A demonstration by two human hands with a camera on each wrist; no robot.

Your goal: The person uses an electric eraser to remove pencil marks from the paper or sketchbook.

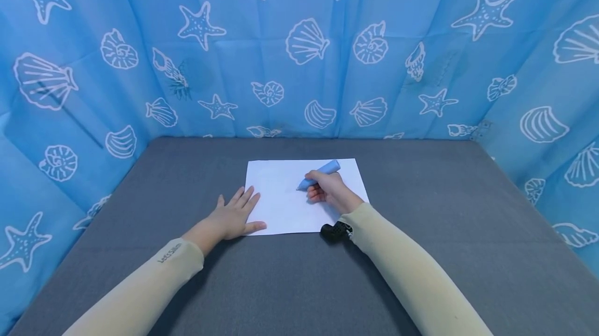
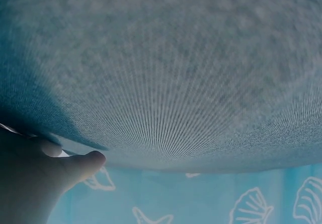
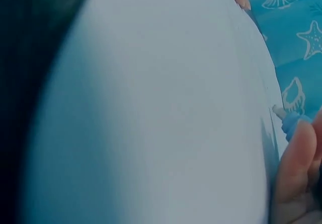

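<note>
A sheet of white paper (image 1: pixel 281 198) lies flat on the grey cloth-covered table. My right hand (image 1: pixel 331 190) pinches a thick blue marker (image 1: pixel 331 166) between thumb and fingers, tilted, with its tip at or just above the paper. In the right wrist view the marker (image 3: pixel 290 121) shows a pale tip and a blue collar beside the thumb. With fingers spread, my left hand (image 1: pixel 236 215) rests across the sheet's left edge, partly on the table. The left wrist view catches only the thumb side of the left hand (image 2: pixel 45 171), in shadow.
The grey table (image 1: pixel 262 284) extends around the paper on all sides. A blue curtain (image 1: pixel 281 76) printed with white shells and starfish hangs behind it and at both sides. A small black device (image 1: pixel 334 232) sits under my right wrist, at the paper's near edge.
</note>
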